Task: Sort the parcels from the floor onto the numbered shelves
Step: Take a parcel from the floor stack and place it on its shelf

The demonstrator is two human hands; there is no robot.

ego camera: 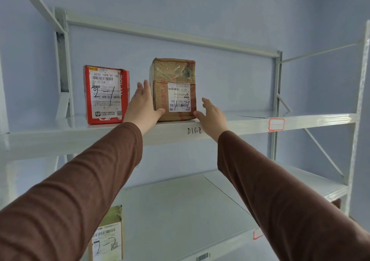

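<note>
Your left hand [143, 105] lies flat against the left side of the brown box [173, 89], fingers straight and pointing up along it, the thumb touching its lower front corner. Your right hand [212, 116] is spread and relaxed just beside the box's lower right corner, thumb touching or nearly touching that corner; you grip nothing with it. Both arms are in brown sleeves [84, 184].

From the head camera, the brown box stands upright on the upper shelf [250, 123], near its front edge, with a white label facing you, printed upside down. Left of it, apart from it, a red box [106, 94] stands on the same shelf, marked "2-1" by hand. A red-bordered tag [276, 124] sticks to the shelf's front edge at right. On the lower shelf [180, 210] at left stands a third parcel [108, 234] marked "2-2".
</note>
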